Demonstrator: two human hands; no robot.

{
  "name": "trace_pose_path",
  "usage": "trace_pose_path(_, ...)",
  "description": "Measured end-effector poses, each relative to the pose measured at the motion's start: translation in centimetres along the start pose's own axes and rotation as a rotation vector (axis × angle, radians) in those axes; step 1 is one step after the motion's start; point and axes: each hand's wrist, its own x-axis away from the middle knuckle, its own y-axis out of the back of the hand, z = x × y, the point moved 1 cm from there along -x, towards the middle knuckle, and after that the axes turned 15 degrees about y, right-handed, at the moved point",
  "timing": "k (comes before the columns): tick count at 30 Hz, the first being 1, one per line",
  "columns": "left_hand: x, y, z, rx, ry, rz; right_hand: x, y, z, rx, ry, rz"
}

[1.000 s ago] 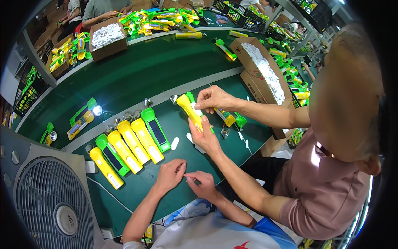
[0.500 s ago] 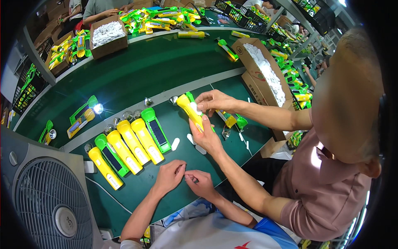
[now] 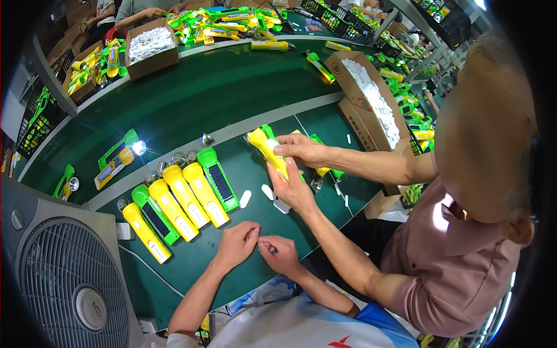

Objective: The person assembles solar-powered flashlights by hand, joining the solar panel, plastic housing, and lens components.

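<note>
My left hand (image 3: 238, 240) rests on the green table with its fingers curled in, and nothing shows in it. Beside it lies my right hand (image 3: 279, 255), also loosely closed, its fingertips close to the left one. Ahead and to the right, a co-worker's two hands hold a yellow and green flashlight (image 3: 268, 152), one thumb against a white part on its side. To the left of my hands stretches a row of several flashlights, among them a yellow one (image 3: 198, 194) and a green one with a dark panel (image 3: 218, 178). White oval pieces (image 3: 245, 199) lie between the row and the co-worker.
A grey fan (image 3: 75, 284) stands at the left. Behind the row, small round reflectors (image 3: 178, 158) line a metal strip. Farther left, an opened flashlight (image 3: 119, 159) shines. A cardboard box of white pieces (image 3: 371, 98) stands at right, and flashlights pile up at the back (image 3: 214, 26).
The co-worker's right hand has closed in on the flashlight, its thumb now against the side, and the flashlight has shifted slightly. My hands have stayed almost in place.
</note>
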Motion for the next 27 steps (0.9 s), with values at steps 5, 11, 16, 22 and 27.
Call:
trace_pose_path(5,0.03,0.05,-0.05,-0.004,0.005,0.005,0.07,-0.05,-0.11,-0.002,-0.003,0.005)
trace_pose_path(11,0.0,-0.11,0.08,-0.003,-0.024,-0.027,0.09,-0.03,-0.15,0.011,0.004,0.013)
trace_pose_path(16,0.0,-0.04,0.16,0.009,-0.009,-0.011,0.07,-0.03,-0.02,0.017,0.011,0.007)
trace_pose_path(22,0.0,0.0,0.01,-0.001,-0.023,-0.024,0.15,-0.07,-0.17,0.016,0.0,0.007)
trace_pose_path(27,0.0,0.04,-0.08,-0.005,-0.017,-0.015,0.12,-0.07,-0.2,0.021,0.011,0.004)
